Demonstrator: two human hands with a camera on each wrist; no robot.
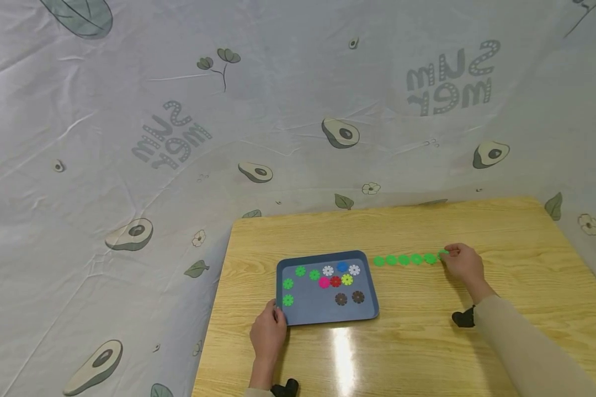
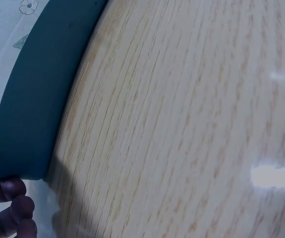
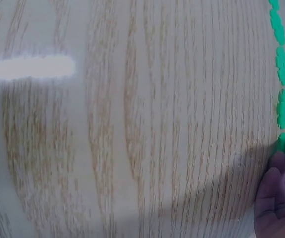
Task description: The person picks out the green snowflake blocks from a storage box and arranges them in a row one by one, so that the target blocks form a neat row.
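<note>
My left hand (image 1: 269, 332) grips the near left corner of a grey-blue tray (image 1: 310, 316); in the left wrist view its curled fingertips (image 2: 22, 206) sit at the tray's dark wall (image 2: 35, 94). On the tray lie several notched plastic discs: green (image 1: 288, 300), white, blue, pink, red, yellow and two brown ones (image 1: 358, 297). To the right of the tray, a row of green discs (image 1: 403, 259) runs along the table. At the row's right end my right hand (image 1: 464, 266) pinches a green disc (image 1: 443, 253) between thumb and fingers, low over the wood.
The wooden table (image 1: 407, 353) reaches back to a pale cloth (image 1: 288, 110) printed with avocados and leaves, which hangs behind and to the left. A black wrist strap piece (image 1: 463, 318) shows below the right wrist, another (image 1: 285, 388) by the left.
</note>
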